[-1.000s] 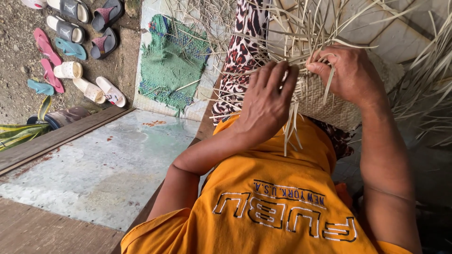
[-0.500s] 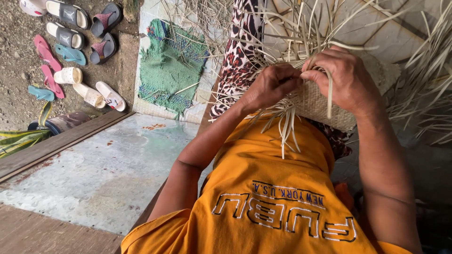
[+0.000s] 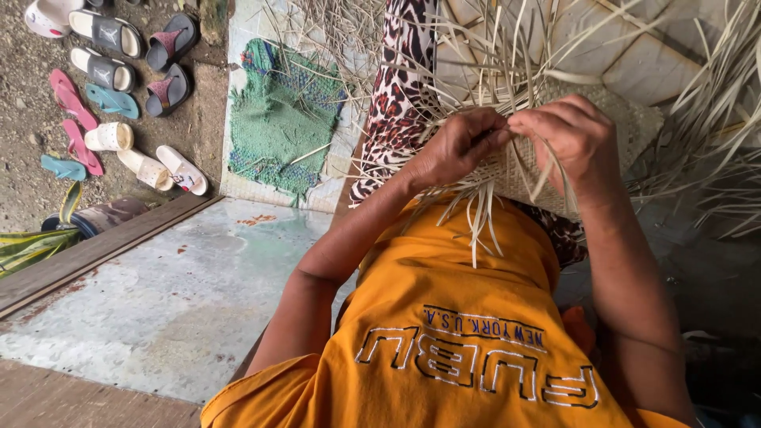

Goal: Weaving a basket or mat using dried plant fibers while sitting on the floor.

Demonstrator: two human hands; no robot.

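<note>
A pale woven mat (image 3: 626, 127) of dried leaf strips lies over my lap, with loose strips (image 3: 491, 55) fanning up and away from its near edge. My left hand (image 3: 456, 147) pinches several strips at that edge, fingers curled shut on them. My right hand (image 3: 575, 139) sits just to the right, fingers hooked over the weave and gripping strips too. The two hands nearly touch. Loose strip ends hang down over my orange shirt (image 3: 452, 317).
A leopard-print cloth (image 3: 400, 87) lies beyond my left hand. A green woven mat (image 3: 281, 127) rests on the concrete step. Several sandals (image 3: 103, 71) are scattered on the dirt at upper left. A wooden plank (image 3: 95, 250) borders the grey concrete slab (image 3: 174, 301).
My left hand has closed from spread fingers into a pinch on the strips and moved toward my right hand. The view has shifted slightly.
</note>
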